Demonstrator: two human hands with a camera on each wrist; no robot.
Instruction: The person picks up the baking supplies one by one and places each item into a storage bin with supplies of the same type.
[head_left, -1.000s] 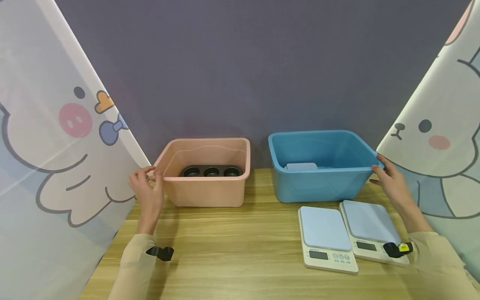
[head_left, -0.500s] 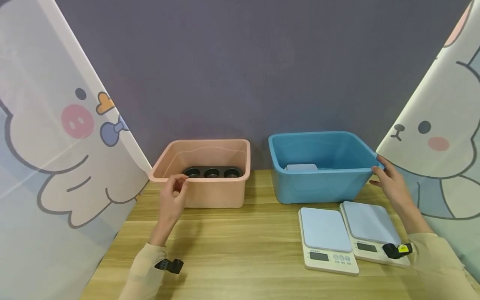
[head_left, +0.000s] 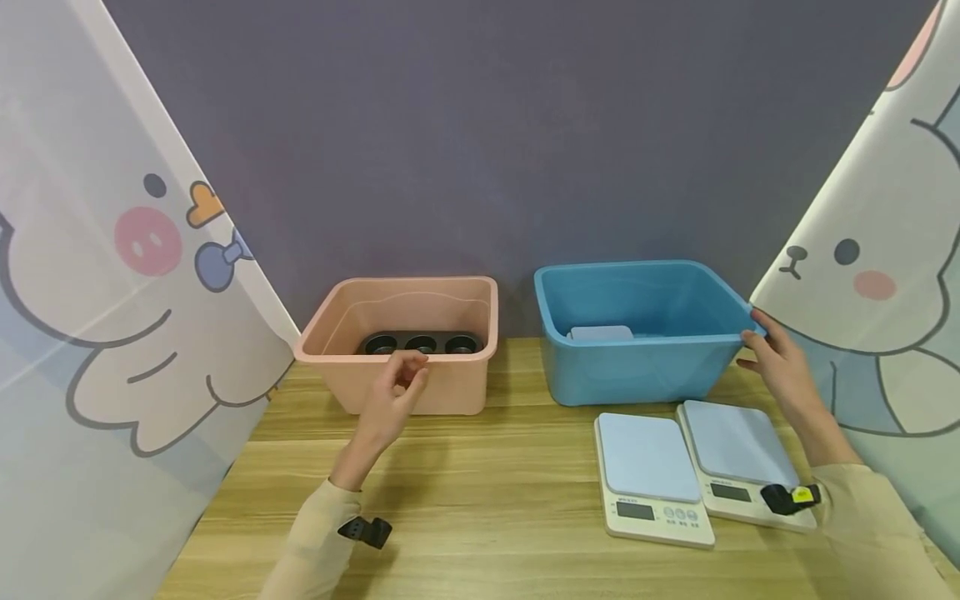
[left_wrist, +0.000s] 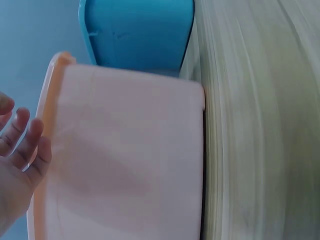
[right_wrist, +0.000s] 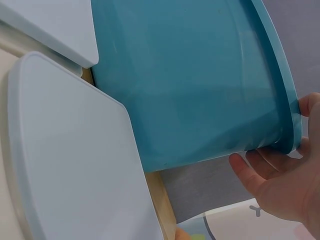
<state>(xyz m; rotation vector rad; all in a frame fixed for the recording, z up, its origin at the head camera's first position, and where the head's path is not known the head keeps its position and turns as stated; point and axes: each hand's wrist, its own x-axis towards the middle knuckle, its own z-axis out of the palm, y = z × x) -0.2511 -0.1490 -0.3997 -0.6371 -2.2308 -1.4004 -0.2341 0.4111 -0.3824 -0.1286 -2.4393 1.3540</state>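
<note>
At the front rim of a pink plastic bin, my left hand hovers with its fingers loosely bent and nothing held. In the left wrist view, the fingers are close to the rim; whether they touch it I cannot tell. A dark muffin tin lies inside this bin. My right hand holds the right front corner of a blue bin, thumb over the rim and fingers below, as the right wrist view shows. Inside the blue bin is a pale flat object, partly hidden by the front wall.
Two white kitchen scales lie side by side on the wooden table, in front of the blue bin and near my right forearm. A grey wall rises behind the bins. Printed panels stand at both sides.
My left hand has left the pink bin's left front corner and moved right along its front rim to near the middle. The right hand stays at the blue bin's corner.
</note>
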